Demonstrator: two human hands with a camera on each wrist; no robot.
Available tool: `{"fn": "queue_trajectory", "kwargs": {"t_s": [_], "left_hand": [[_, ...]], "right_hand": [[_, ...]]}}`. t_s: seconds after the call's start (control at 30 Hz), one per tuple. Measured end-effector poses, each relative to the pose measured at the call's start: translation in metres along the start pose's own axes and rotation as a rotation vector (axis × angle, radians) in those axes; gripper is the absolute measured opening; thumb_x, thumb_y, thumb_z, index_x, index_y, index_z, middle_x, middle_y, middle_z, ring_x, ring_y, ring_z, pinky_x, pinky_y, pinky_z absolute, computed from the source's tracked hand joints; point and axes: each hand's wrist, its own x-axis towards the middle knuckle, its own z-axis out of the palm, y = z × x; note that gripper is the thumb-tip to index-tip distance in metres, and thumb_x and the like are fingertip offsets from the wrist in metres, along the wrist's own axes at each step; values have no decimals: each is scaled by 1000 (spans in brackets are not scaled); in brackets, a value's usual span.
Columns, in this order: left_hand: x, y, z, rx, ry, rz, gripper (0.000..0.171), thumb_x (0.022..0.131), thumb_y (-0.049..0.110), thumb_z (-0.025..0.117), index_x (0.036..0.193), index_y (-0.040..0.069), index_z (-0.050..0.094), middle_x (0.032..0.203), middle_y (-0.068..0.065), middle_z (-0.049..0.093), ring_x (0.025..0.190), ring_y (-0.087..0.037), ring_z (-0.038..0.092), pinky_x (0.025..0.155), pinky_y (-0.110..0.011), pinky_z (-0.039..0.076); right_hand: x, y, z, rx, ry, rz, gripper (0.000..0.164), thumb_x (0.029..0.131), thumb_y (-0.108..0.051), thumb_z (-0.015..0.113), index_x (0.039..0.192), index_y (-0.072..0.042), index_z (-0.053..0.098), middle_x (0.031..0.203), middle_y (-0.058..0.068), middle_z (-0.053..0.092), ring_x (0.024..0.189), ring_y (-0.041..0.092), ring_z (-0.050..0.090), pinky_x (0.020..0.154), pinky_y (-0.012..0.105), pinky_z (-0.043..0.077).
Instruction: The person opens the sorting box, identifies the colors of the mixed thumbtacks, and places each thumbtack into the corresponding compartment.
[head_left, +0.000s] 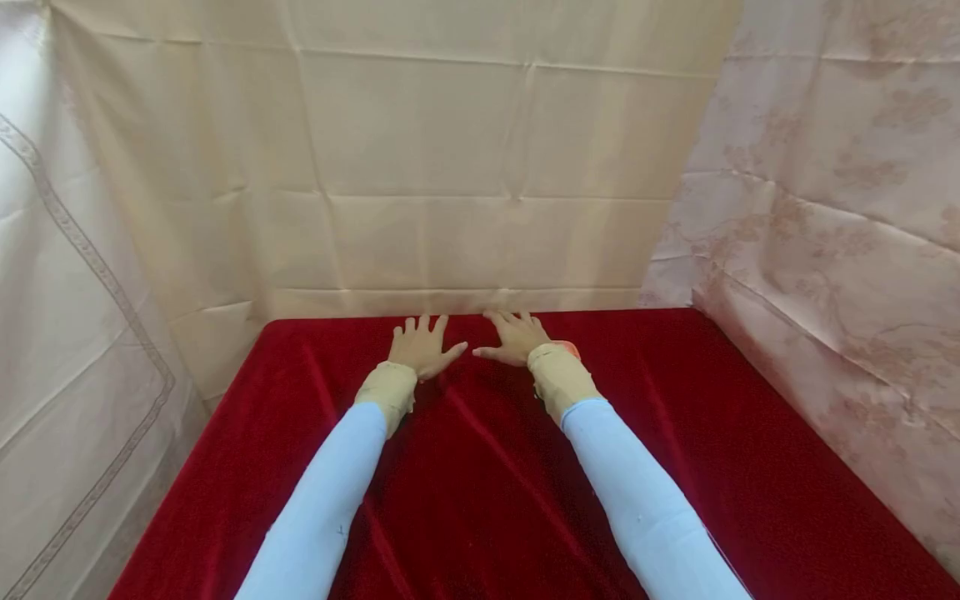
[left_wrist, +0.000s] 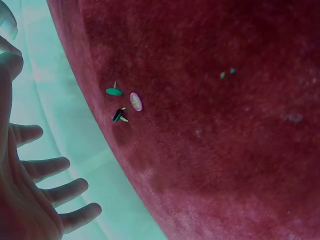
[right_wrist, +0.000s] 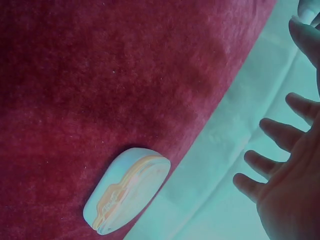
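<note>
You are stretching both arms forward over a table (head_left: 480, 508) spread with red velvet, and your fingertips are reaching its far edge. Your left hand (head_left: 422, 348) is holding nothing; its fingers are spreading wide, with the thumb pointing inward. Your right hand (head_left: 516, 340) is also gripping nothing, its fingers fanning apart and its thumb tip coming near the left one, a narrow gap between them. Whether either palm is touching the velvet, you cannot tell.

Near the far edge, beside your left hand, three small pieces are lying in a loose cluster: a green thumbtack (left_wrist: 114, 92) with its pin sticking up, a pink thumbtack (left_wrist: 136, 102) tilting on its rim, and a black piece (left_wrist: 118, 115) showing pale prongs. Farther in from the edge, two tiny green specks (left_wrist: 227, 73) are sitting apart from them; they are too small to identify.

On your right hand's side, an oval pale case (right_wrist: 131, 192) with an orange band is resting just inside the far edge, its long side running roughly along it.

Light blue sleeves (head_left: 318, 500) are covering your arms, and tan wraps (head_left: 387, 390) are circling your wrists. A creased cream curtain (head_left: 420, 142) is hanging behind the far edge, and a floral curtain (head_left: 840, 225) is hanging along the right edge.
</note>
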Motion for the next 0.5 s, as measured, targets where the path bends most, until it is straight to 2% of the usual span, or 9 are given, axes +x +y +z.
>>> {"fn": "queue_trajectory", "kwargs": {"t_s": [0.2, 0.37, 0.43, 0.5], "left_hand": [[-4, -4, 3, -40, 20, 24, 84, 99, 70, 42, 159, 12, 35, 155, -22, 41, 140, -45, 37, 109, -63, 33], [-17, -6, 0, -126, 56, 68, 78, 101, 63, 47, 155, 7, 41, 152, -22, 43, 137, -44, 36, 109, -61, 34], [-24, -8, -2, -170, 85, 81, 73, 102, 59, 51, 151, 5, 45, 148, -21, 46, 133, -43, 38, 106, -58, 36], [-32, -10, -7, -221, 120, 97, 66, 101, 53, 56, 146, 4, 49, 144, -20, 49, 130, -41, 40, 103, -56, 37]], "right_hand": [[-2, 11, -1, 74, -6, 3, 92, 91, -70, 61, 161, -17, 33, 165, 7, 32, 151, 45, 19, 118, 64, 19], [-13, 45, -1, 184, -19, 6, 93, 90, -67, 65, 160, -13, 35, 162, 9, 39, 148, 49, 20, 115, 67, 17], [-22, 60, -3, 225, -51, 9, 91, 90, -64, 68, 159, -13, 36, 154, 12, 48, 147, 50, 20, 114, 68, 18], [-34, 75, -5, 271, -86, 7, 88, 90, -59, 71, 158, -13, 38, 150, 15, 50, 147, 49, 20, 113, 68, 21]]}}
